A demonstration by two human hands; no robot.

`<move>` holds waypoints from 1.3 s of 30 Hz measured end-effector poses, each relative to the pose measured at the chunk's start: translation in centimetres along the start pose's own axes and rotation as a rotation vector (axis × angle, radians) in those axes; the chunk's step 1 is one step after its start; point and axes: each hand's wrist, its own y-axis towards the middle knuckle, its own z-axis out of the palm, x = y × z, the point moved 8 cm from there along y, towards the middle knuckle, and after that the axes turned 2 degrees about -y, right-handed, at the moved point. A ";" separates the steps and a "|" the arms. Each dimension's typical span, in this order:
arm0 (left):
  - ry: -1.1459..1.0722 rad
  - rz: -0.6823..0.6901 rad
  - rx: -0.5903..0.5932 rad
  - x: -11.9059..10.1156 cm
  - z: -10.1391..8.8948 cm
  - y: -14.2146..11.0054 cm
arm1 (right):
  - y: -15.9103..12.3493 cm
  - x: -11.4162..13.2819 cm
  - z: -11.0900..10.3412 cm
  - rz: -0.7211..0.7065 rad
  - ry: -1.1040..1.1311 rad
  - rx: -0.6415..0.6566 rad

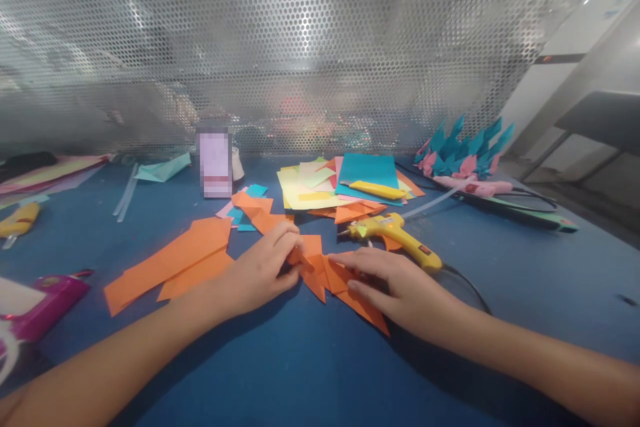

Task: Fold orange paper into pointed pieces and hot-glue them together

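Note:
My left hand (265,270) pinches a small folded piece of orange paper (313,275) between thumb and fingers, just above the blue table. Close on its right, my right hand (395,280) has its index finger and thumb stretched out and apart, resting on another folded orange paper (367,310). The two orange pieces meet or overlap between my hands; exactly how they join I cannot tell. Left of my left hand lie larger orange paper strips (185,257). Just behind my right hand a yellow glue gun (400,233) lies on its side, its nozzle pointing left.
Behind the hands sit stacked coloured sheets (305,193) with a yellow utility knife (377,189) on top. A blurred phone (215,163) stands upright. Teal and pink folded paper (467,150) is at back right, a magenta tool (50,307) at left. A perforated metal panel (300,47) closes the back.

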 end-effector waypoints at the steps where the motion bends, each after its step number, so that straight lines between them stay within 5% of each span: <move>1: 0.004 0.008 -0.001 -0.3 -0.1 0.0 | 0.0 0.0 0.1 0.003 -0.014 0.005; 11: -0.030 -0.029 0.051 -0.5 0.1 -0.4 | -0.3 0.6 0.6 -0.037 -0.130 0.030; 39: -0.029 -0.077 0.053 0.7 0.5 -0.7 | 0.2 0.8 1.4 0.015 -0.027 0.091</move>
